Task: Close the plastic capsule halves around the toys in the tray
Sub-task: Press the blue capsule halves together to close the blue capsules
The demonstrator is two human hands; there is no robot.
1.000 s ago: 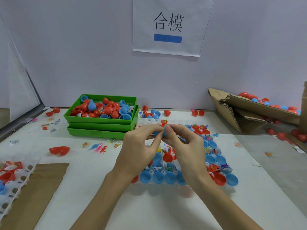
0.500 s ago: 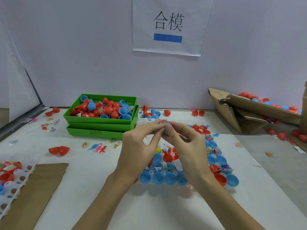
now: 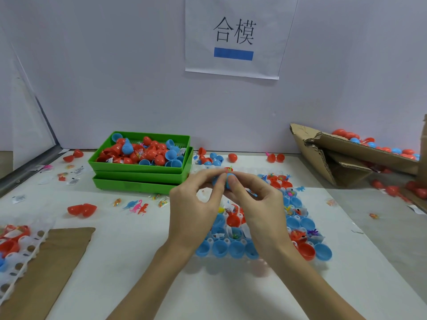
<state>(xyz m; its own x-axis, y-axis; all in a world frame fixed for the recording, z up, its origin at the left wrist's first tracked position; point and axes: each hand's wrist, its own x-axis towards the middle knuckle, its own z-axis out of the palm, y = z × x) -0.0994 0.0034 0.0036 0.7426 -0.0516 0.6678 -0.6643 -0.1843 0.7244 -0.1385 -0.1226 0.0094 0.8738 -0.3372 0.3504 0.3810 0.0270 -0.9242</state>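
A white perforated tray (image 3: 265,262) lies on the table, filled with open blue and red capsule halves holding small toys. Both hands meet above its far end. My left hand (image 3: 194,209) and my right hand (image 3: 256,204) pinch one blue capsule (image 3: 228,181) between thumbs and fingertips. A small pink and green toy pokes out at its top. Most of the capsule is hidden by the fingers.
Two stacked green bins (image 3: 141,174) with loose red and blue halves stand at the back left. A torn cardboard box (image 3: 335,155) with capsules lies at the right. A second white tray (image 3: 20,245) and brown cardboard (image 3: 53,262) sit at the left. Loose toys (image 3: 136,205) dot the table.
Both hands have lifted the blue capsule slightly up and away from me, and the fingertips have closed in tighter around it.
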